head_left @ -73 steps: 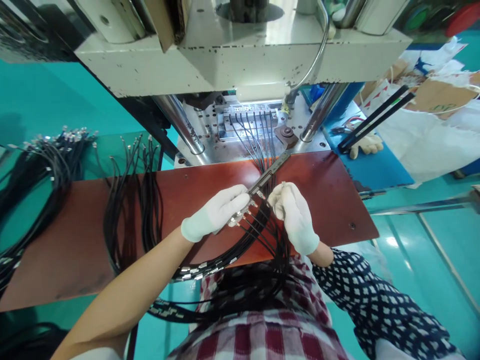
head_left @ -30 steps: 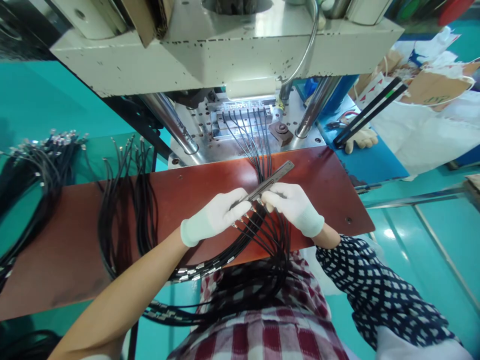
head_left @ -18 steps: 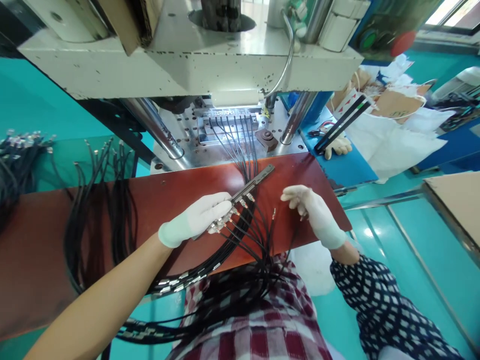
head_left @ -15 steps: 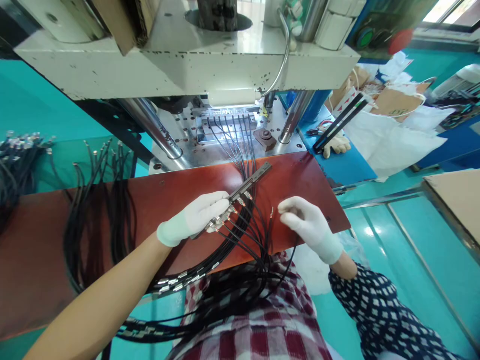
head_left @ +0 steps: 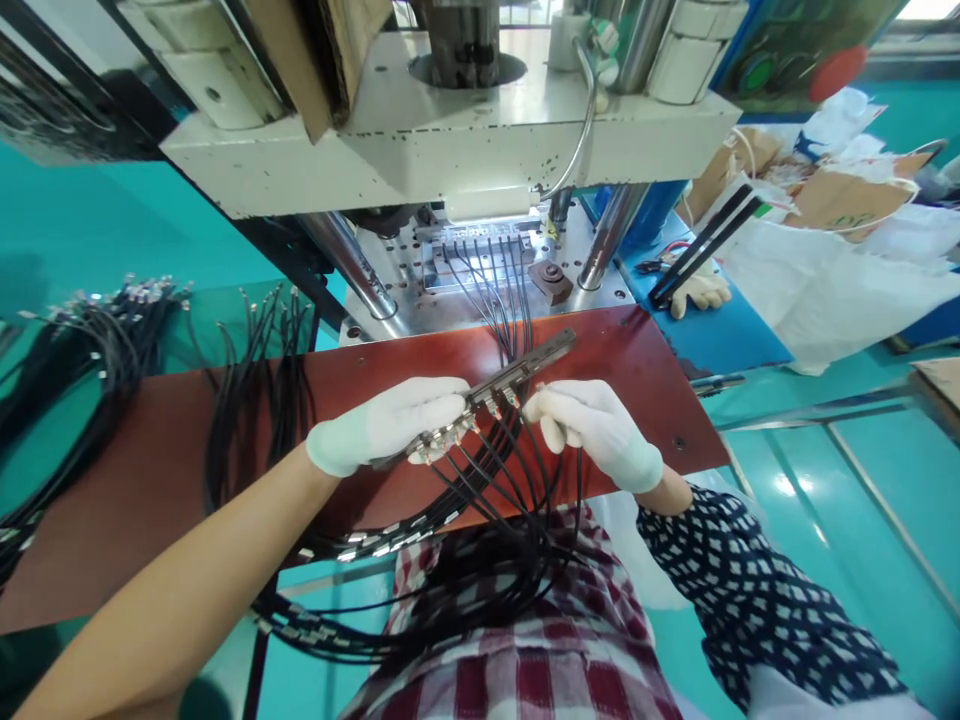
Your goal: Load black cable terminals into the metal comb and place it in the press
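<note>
My left hand (head_left: pixel 401 420), in a white glove, is closed around a long dark metal bar (head_left: pixel 536 360). Along the bar's near edge sits a row of small metal cable ends (head_left: pixel 491 408), their black cables (head_left: pixel 495 490) running down toward my lap. Just right of the row, my right hand (head_left: pixel 592 425), also gloved, has its thumb and fingers pinched on a thin black cable (head_left: pixel 579 490). A small coppery tip shows at its fingertips, close to the bar. Finger cover hides most of that grip.
A red-brown board (head_left: pixel 630 370) lies beneath my hands. Behind it stands a press (head_left: pixel 442 160), with cables leading into a metal mold (head_left: pixel 480 265). Cable bundles (head_left: pixel 259 400) hang at left. At right, a glove (head_left: pixel 701 290) and black bars (head_left: pixel 705 245) rest on a blue surface (head_left: pixel 750 335).
My right hand has moved left, up to the bar's row of cable ends, and its fingers have drawn together on a cable. The left hand keeps hold of the bar. The view has shifted left.
</note>
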